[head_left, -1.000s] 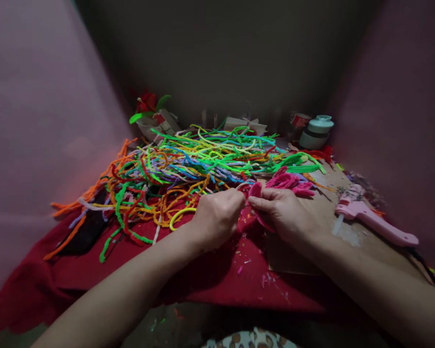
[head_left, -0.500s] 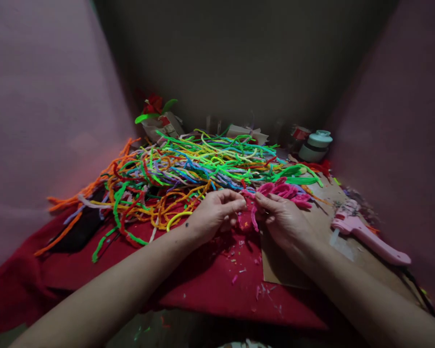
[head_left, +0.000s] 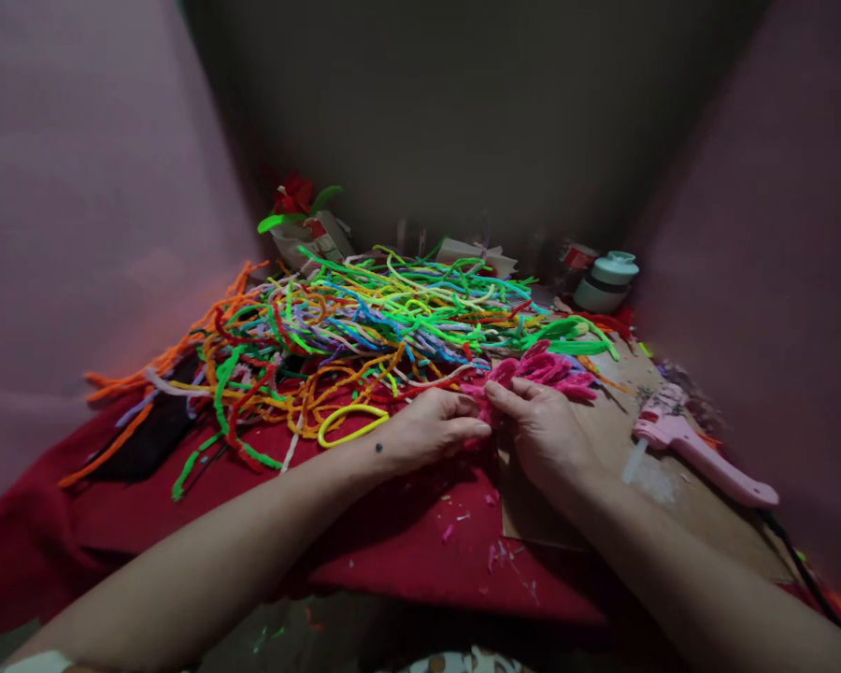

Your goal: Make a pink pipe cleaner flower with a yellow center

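Note:
Over the front of the table, my left hand (head_left: 431,432) and my right hand (head_left: 543,435) are close together, fingertips nearly meeting. Both are closed in a pinch on a pink pipe cleaner (head_left: 475,386), which the fingers partly cover. Just beyond my right hand lies a cluster of looped pink pipe-cleaner pieces (head_left: 557,371). A big tangled heap of multicoloured pipe cleaners (head_left: 392,313) spreads behind both hands. To the left of my left hand, a yellow pipe cleaner (head_left: 336,425) is bent into a loop.
A pink glue gun (head_left: 721,460) rests on cardboard (head_left: 707,523) at the right, its cord trailing toward the edge. Behind stand a pale-lidded jar (head_left: 606,285) and a red flower (head_left: 294,196). Pink scraps (head_left: 449,533) litter the red cloth (head_left: 392,570).
My left hand has shifted slightly right and closer to my right hand. The pink strand that hung between them is now mostly covered by fingers. The whole view has shifted slightly.

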Motion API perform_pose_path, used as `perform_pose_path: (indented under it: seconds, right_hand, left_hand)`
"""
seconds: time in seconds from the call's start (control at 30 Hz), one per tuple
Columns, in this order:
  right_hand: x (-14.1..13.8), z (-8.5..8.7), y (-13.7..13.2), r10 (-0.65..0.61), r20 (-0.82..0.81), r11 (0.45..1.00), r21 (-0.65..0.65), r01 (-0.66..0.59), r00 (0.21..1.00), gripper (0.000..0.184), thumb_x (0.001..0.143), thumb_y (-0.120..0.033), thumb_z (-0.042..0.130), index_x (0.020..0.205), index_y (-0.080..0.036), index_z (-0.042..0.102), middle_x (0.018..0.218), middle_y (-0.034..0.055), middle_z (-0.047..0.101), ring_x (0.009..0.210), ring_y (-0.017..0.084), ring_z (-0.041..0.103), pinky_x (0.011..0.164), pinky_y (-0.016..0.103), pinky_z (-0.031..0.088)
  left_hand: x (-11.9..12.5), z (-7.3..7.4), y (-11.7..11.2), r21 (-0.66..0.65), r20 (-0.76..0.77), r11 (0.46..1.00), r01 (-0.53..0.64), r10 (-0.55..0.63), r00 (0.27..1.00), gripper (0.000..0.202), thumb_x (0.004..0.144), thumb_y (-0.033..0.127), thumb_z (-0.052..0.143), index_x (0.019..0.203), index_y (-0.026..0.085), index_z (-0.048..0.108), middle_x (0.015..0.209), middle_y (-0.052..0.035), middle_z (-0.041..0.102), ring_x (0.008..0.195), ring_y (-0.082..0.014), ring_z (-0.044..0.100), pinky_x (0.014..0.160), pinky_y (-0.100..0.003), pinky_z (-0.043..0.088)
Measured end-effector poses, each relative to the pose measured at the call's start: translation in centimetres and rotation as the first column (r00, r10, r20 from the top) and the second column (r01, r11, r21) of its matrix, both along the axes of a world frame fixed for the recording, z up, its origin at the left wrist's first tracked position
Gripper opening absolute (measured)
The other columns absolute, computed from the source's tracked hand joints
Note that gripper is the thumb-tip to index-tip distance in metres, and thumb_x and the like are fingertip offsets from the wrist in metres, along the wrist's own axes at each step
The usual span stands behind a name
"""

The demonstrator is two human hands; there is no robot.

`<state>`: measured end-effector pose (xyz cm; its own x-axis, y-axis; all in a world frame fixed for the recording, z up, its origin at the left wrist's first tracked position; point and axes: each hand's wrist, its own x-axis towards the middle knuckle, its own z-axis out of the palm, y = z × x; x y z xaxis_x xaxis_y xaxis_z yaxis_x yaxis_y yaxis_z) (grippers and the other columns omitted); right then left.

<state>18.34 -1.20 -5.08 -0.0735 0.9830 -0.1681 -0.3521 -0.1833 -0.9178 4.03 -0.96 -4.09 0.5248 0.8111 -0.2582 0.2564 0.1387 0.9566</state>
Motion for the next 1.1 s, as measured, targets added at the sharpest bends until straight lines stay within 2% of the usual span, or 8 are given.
perform_pose_path:
  seconds: [0.03,0.13,0.2,0.27,0.43,0.6,0.7,1.1]
  right_hand:
    - [0.1,0.2,0.0,-0.007,-0.008,1.000,-0.008,0.007,1.000,0.023,0.059,-0.030,0.074,0.061,-0.015,0.057,0.051,-0.0045,0.054,0.043,0.007,0.045,0.042,0.020,0.034]
    - [0.2,0.4,0.0,0.023,-0.013,0.999,-0.026,-0.024,1.000,0.023,0.058,-0.029,0.076,0.061,-0.015,0.057,0.049,-0.0052,0.052,0.041,0.007,0.042,0.041,0.021,0.029]
    - [0.3,0.1,0.0,0.071,0.020,0.997,-0.022,-0.071,0.997,0.026,0.059,-0.030,0.075,0.055,-0.016,0.053,0.043,-0.0066,0.044,0.037,0.006,0.036,0.038,0.022,0.023]
    - [0.4,-0.3,-0.1,0.116,0.043,0.993,-0.005,-0.116,0.992,0.030,0.062,-0.032,0.073,0.052,-0.016,0.050,0.042,-0.0072,0.040,0.036,0.006,0.032,0.039,0.022,0.021]
    - [0.5,-0.7,-0.2,0.199,0.053,0.979,0.031,-0.201,0.979,0.021,0.066,-0.030,0.069,0.060,-0.015,0.055,0.048,-0.0053,0.046,0.041,0.007,0.037,0.044,0.023,0.027]
    - [0.6,-0.6,-0.4,0.277,0.141,0.961,-0.022,-0.276,0.951,0.021,0.066,-0.033,0.067,0.063,-0.014,0.061,0.051,-0.0013,0.053,0.043,0.008,0.038,0.046,0.025,0.027]
    - [0.6,-0.7,-0.5,0.326,0.155,0.944,-0.005,-0.330,0.932,0.025,0.065,-0.035,0.068,0.055,-0.013,0.060,0.050,0.0002,0.053,0.044,0.009,0.040,0.047,0.026,0.028]
    - [0.6,-0.9,-0.8,0.303,0.194,0.953,-0.061,-0.297,0.933,0.024,0.062,-0.034,0.072,0.055,-0.014,0.060,0.048,-0.0015,0.053,0.042,0.008,0.037,0.045,0.024,0.026]
  left_hand:
    - [-0.3,0.1,0.2,0.044,-0.050,0.999,-0.010,0.012,0.999,0.023,0.073,0.036,0.059,0.074,0.013,0.056,0.055,0.0048,0.048,0.041,-0.0044,0.036,0.040,-0.018,0.024]
    - [-0.8,0.6,0.5,0.265,-0.073,0.949,-0.170,0.196,0.978,0.030,0.072,0.040,0.061,0.087,0.014,0.059,0.069,0.0008,0.057,0.053,-0.0083,0.047,0.048,-0.020,0.035]
    - [-0.9,0.9,0.5,0.373,-0.041,0.898,-0.233,0.267,0.963,0.026,0.073,0.038,0.060,0.079,0.013,0.060,0.066,0.0017,0.054,0.057,-0.0081,0.045,0.052,-0.020,0.036]
    - [-0.8,1.1,0.4,0.407,-0.034,0.882,-0.238,0.275,0.961,0.025,0.075,0.035,0.059,0.067,0.012,0.058,0.059,0.0038,0.048,0.055,-0.0068,0.041,0.052,-0.019,0.033]
    - [-0.5,1.4,-0.1,0.303,0.009,0.908,-0.289,0.301,0.954,0.024,0.074,0.034,0.059,0.064,0.012,0.056,0.053,0.0056,0.043,0.048,-0.0053,0.034,0.046,-0.018,0.027]
    - [-0.9,1.2,0.0,0.157,0.133,0.939,-0.307,0.288,0.948,0.019,0.073,0.031,0.060,0.080,0.013,0.064,0.066,0.0016,0.058,0.055,-0.0072,0.045,0.052,-0.019,0.035]
    - [-1.3,0.7,0.5,0.103,0.157,0.956,-0.274,0.257,0.954,0.018,0.070,0.029,0.063,0.077,0.013,0.064,0.067,0.0010,0.059,0.055,-0.0069,0.045,0.053,-0.020,0.034]
    - [-1.6,0.9,0.4,0.033,0.181,0.979,-0.202,0.193,0.964,0.010,0.065,0.021,0.065,0.067,0.014,0.058,0.056,0.0034,0.053,0.048,-0.0050,0.041,0.047,-0.018,0.029]
